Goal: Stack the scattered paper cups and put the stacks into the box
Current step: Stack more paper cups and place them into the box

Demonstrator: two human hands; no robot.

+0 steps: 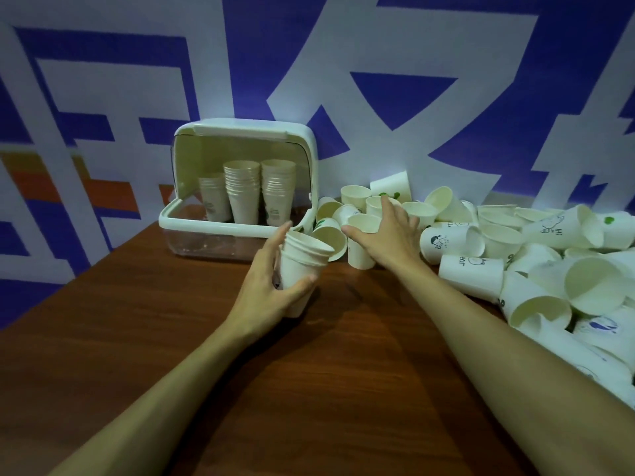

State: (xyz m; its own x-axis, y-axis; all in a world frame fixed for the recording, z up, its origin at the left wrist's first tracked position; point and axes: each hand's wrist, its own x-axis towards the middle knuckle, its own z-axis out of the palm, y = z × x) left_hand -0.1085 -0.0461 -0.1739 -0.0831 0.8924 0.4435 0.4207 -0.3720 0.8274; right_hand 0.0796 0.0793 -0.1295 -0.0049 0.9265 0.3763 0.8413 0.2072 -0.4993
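White paper cups sit one inside another in a small stack (pixel 304 266), and the left hand (pixel 266 286) holds it near the middle of the brown desk (pixel 309 389). The fingers and thumb of that hand curl round the stack, with the fingers on the far side and the thumb on the near side. The stack leans a little to the right with its open top up. It is hard to tell if its bottom touches the desk.

Just to the right, the right hand (pixel 388 235) reaches out palm down over some loose cups. Its fingers are spread apart and hold nothing. Its thumb points left, just beside the rim of an upright cup (pixel 360 250).

Behind the left hand stands the box (pixel 237 216), white on top and see-through at the bottom, with its lid (pixel 240 132) tipped up. Three stacks stand in a row inside it: a short stack (pixel 213 199) on the left, a middle stack (pixel 242 190) and a right stack (pixel 277 192), both taller. The box is at the back of the desk, against the blue and white wall (pixel 378 80).

A big pile of cups (pixel 536 269) covers the right side of the desk. Many lie on their sides, and some have little drawings.
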